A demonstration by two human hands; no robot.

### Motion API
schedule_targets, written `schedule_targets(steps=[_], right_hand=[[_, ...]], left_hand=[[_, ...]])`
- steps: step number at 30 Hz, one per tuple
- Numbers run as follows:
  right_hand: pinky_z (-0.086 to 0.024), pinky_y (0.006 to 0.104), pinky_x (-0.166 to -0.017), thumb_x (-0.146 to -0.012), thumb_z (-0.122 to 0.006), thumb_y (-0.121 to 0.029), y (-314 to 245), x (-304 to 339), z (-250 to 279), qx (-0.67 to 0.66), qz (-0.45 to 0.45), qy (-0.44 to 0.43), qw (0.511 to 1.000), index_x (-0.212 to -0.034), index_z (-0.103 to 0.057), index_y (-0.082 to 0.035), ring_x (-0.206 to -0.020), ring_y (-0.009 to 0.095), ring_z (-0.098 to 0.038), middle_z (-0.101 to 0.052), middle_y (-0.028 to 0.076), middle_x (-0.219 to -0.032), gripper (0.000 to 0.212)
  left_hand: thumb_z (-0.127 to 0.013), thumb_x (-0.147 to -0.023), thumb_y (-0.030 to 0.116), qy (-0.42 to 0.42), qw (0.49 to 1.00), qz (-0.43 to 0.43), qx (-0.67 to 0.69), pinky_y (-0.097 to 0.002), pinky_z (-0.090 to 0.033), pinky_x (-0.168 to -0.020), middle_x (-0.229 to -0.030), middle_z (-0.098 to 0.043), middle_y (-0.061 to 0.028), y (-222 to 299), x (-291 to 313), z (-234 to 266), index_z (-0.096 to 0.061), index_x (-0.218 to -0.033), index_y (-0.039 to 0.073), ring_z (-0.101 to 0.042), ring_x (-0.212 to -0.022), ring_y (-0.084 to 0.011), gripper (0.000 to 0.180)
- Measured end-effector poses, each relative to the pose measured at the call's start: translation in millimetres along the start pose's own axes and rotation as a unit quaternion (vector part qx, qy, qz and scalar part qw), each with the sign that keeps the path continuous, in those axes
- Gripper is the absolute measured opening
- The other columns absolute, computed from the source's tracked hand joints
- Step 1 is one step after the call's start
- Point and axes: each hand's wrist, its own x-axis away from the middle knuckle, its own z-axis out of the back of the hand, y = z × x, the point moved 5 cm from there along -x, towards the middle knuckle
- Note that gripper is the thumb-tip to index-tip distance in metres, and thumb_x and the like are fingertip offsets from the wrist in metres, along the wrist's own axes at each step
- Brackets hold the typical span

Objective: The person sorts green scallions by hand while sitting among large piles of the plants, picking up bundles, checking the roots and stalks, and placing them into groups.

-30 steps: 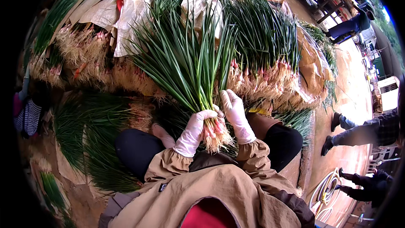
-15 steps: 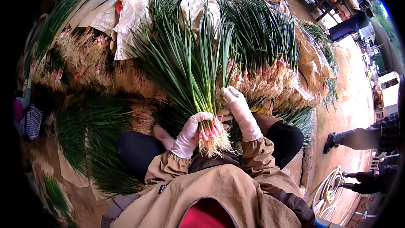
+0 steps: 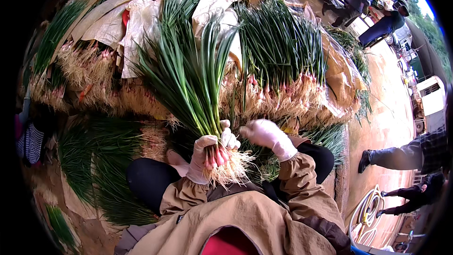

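Upright in front of my lap is a bunch of spring onions (image 3: 188,80), with long green leaves, pink bulbs and pale stringy roots. My left hand (image 3: 212,146), in a white glove, is closed around it just above the bulbs, fingertips showing on the right side. My right hand (image 3: 266,136), also gloved in white, is lifted just right of the bunch and apart from it. Its fingers curl inward but are smeared by motion, so whether they hold anything cannot be made out. The roots (image 3: 231,167) hang below my left hand.
Ahead, spring onions (image 3: 283,42) lie heaped in rows, roots toward me, with pale sheets (image 3: 141,33) among them. More spring onions (image 3: 113,160) are on the ground at left. At right lie a coiled hose (image 3: 365,212) and a standing person's leg (image 3: 396,159).
My right hand has come away from the bunch and moved slightly up. The bunch in my left hand has shifted a little left. People at the far right have moved.
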Motion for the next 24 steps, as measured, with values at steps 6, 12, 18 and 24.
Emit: schedule_targets(steps=[6,12,18,24], right_hand=[[-0.053,0.0334,-0.063,-0.091,-0.057,-0.039,76,-73,89,-0.024,-0.172,0.309,0.935,-0.097,-0.067,-0.008,-0.062,0.018,-0.065,-0.068,0.009,-0.076,0.033],[-0.050,0.0252,-0.061,-0.087,-0.067,-0.029,-13,9,28,-0.412,-0.041,0.098,0.905,-0.096,-0.068,-0.003,-0.060,0.009,-0.058,-0.066,0.006,-0.076,0.028],[-0.052,0.0266,-0.066,-0.092,-0.061,-0.022,-8,-27,-39,-0.618,-0.033,0.161,0.769,-0.099,-0.061,0.001,-0.071,0.014,-0.059,-0.063,0.003,-0.083,0.024],[-0.052,0.0257,-0.064,-0.097,-0.053,-0.027,-25,-9,-25,-0.427,0.009,0.276,0.861,-0.103,-0.062,0.001,-0.066,0.012,-0.061,-0.066,0.005,-0.084,0.030]], left_hand=[[-0.059,-0.080,0.013,0.028,0.999,0.046,-0.001,-0.0420,-0.040,-0.098,-0.089,-0.059,-0.0057,-12,-8,34,-0.055,-0.108,0.007,-0.057,-0.093,-0.0239,0.029],[-0.056,-0.084,0.013,0.218,0.958,0.078,-0.167,-0.0293,-0.053,-0.048,-0.082,-0.064,-0.0182,-8,-2,32,-0.055,-0.107,0.001,-0.065,-0.063,-0.0261,0.026],[-0.055,-0.088,0.014,0.262,0.932,0.074,-0.238,-0.0273,-0.050,-0.042,-0.068,-0.064,-0.0169,-12,4,42,-0.056,-0.101,-0.002,-0.063,-0.051,-0.0236,0.021],[-0.054,-0.086,0.020,0.245,0.908,0.149,-0.305,-0.0263,-0.049,-0.046,-0.071,-0.066,-0.0191,-12,6,59,-0.062,-0.088,-0.006,-0.061,-0.051,-0.0229,0.027]])
